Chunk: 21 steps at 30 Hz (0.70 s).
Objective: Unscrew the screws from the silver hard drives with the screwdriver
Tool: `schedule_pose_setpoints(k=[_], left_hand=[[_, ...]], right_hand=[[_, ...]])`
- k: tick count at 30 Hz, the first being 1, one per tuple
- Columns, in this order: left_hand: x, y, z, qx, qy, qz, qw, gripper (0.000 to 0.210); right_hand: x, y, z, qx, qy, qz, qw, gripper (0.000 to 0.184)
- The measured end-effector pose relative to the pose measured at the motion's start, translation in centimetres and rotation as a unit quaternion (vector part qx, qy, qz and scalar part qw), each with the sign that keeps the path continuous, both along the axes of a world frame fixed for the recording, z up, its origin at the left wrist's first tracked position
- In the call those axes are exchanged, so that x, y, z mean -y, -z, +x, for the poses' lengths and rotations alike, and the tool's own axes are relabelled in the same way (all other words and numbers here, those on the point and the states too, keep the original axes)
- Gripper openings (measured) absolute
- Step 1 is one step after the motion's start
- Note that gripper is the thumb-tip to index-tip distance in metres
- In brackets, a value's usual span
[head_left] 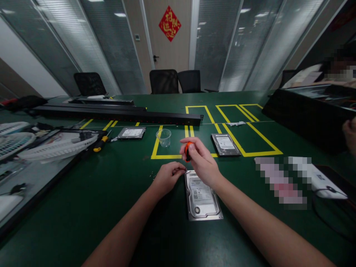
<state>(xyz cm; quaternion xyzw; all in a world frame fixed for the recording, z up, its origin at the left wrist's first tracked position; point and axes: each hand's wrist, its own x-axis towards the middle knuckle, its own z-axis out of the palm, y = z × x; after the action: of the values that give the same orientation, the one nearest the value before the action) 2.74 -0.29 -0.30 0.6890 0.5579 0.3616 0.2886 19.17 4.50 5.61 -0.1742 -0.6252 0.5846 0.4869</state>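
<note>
A silver hard drive (pixel 201 198) with a white label lies flat on the green table in front of me. Over its far end, my right hand (pixel 201 159) is closed around an orange and black screwdriver (pixel 188 151) held upright. The tool's tip is hidden behind my hands. At the drive's far left corner, my left hand (pixel 169 176) is closed in a pinch. Whatever its fingertips hold, if anything, is too small to make out. Several tiny screws (pixel 152 175) lie just left of that hand.
Beyond my hands stand a clear plastic cup (pixel 163 138) and two more hard drives (pixel 226 144) (pixel 131 132). A yellow and black screwdriver (pixel 101 144) lies left. Long black bars (pixel 125 114) cross the back. At right are a black case (pixel 308 115), a white device (pixel 324 181) and another person's hand (pixel 349 131).
</note>
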Motion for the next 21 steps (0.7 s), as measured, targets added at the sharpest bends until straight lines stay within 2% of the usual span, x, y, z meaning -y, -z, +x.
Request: schedule_pose_setpoints(k=[8,17,21], left_hand=[[-0.1,0.2,0.0,0.009,0.004,-0.001,1.0,0.013],[-0.2,0.4,-0.7,0.062,0.043,-0.051,0.996,0.017],[0.1,-0.3,-0.9,0.02,0.048,-0.055,0.997,0.022]], right_hand=[[-0.2,-0.1,-0.2,-0.036,-0.006,-0.02,0.999,0.029],[-0.5,-1.8,-0.1,-0.01,-0.019,-0.03,0.999,0.022],[-0.8,-1.5,-0.1,-0.01,-0.02,-0.034,0.999,0.02]])
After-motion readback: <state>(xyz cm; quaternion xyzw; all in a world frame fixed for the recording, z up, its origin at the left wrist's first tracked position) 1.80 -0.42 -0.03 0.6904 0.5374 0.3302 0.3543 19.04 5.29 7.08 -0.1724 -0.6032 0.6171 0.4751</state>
